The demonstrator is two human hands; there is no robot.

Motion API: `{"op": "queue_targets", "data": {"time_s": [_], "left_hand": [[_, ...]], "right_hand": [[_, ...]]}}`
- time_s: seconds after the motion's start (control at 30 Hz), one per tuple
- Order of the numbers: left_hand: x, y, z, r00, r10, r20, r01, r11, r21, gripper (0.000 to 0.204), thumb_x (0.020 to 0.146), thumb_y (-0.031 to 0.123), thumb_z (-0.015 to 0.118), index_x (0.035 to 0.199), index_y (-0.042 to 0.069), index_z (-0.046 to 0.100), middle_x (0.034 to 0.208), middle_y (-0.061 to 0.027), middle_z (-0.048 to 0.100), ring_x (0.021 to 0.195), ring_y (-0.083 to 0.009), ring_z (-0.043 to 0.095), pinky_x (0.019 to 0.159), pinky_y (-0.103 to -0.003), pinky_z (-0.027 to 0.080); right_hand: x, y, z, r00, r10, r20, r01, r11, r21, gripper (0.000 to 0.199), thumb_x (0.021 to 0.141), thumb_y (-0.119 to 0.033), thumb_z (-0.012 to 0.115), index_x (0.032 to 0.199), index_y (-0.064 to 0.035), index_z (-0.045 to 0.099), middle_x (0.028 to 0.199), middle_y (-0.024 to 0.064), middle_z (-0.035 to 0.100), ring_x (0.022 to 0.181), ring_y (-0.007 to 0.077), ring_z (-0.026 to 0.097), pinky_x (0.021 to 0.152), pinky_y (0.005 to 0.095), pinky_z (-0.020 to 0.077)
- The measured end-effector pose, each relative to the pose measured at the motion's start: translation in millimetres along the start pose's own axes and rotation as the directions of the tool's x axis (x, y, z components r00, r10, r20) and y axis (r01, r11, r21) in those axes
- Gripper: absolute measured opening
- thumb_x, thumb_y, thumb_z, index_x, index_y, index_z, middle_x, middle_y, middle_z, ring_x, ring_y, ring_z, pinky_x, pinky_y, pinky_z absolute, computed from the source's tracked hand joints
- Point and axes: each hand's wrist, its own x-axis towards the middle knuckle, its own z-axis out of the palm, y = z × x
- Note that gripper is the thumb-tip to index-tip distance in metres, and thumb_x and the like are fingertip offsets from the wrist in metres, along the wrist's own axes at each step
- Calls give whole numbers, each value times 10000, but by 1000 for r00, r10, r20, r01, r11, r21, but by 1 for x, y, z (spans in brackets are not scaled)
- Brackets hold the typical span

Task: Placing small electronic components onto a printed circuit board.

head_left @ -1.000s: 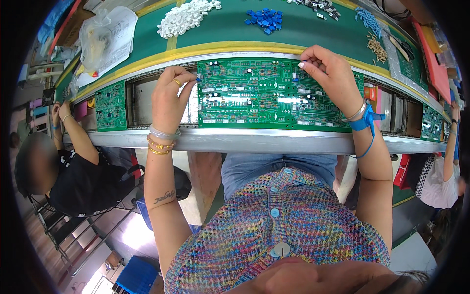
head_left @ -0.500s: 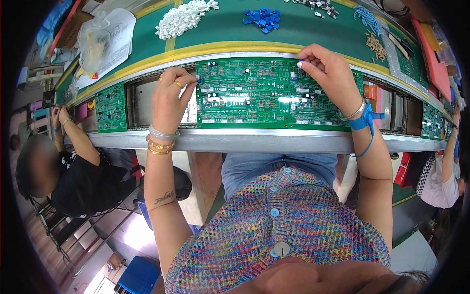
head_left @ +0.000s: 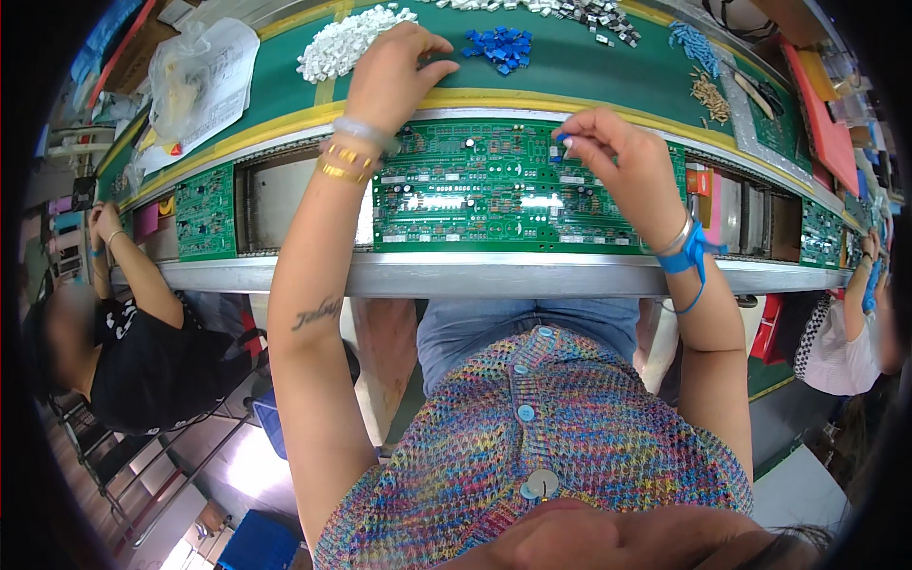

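My left hand reaches over the far side of the bench. Its thumb and forefinger are apart, pointing at a pile of small blue components. Beside and partly behind that hand lies a heap of white connectors. My right hand is above the upper right part of a green circuit board, pinching a small blue component between thumb and fingertips. Just below the pinch, another blue part stands on the board. A blue wrist strap circles my right wrist.
The board rests on a metal rail. More boards lie at left and right. Light-blue parts, tan parts and a plastic bag lie on the bench. Co-workers sit to either side.
My left hand has left the board's left edge and moved away from me and right, its fingers opening. My right hand stays over the same area, lowered slightly.
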Motion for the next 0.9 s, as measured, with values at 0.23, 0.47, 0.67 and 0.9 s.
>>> {"op": "queue_targets", "data": {"time_s": [0.23,0.47,0.67,0.9], "left_hand": [[14,-18,14,988,-108,110,110,994,-15,183,752,174,703,897,65,684,857,-81,646,772,-214,645,706,-312,509],[-13,6,-9,991,-110,76,115,991,-65,171,791,87,646,960,70,665,841,-83,651,719,-203,633,691,-276,499],[-60,28,-38,951,-267,153,304,896,-323,179,829,22,604,1003,17,646,881,-80,664,787,-142,634,738,-239,495],[-96,40,-50,882,-403,245,464,641,-612,148,867,-11,570,1005,-38,615,951,-93,664,905,-137,635,823,-243,502]], "right_hand": [[-50,-16,-3,985,-171,24,173,975,-143,152,729,-20,674,862,-51,605,941,72,650,848,249,611,721,336,487],[-56,-2,12,980,-185,72,196,960,-201,168,674,-24,685,810,-48,587,985,77,578,911,271,531,781,355,455],[-53,1,16,972,-220,77,232,948,-218,162,674,-28,684,806,-42,590,966,70,570,916,259,526,786,345,454],[-54,2,20,968,-243,65,252,938,-240,166,685,-22,687,818,-57,594,949,59,577,891,263,536,762,355,448]]}}
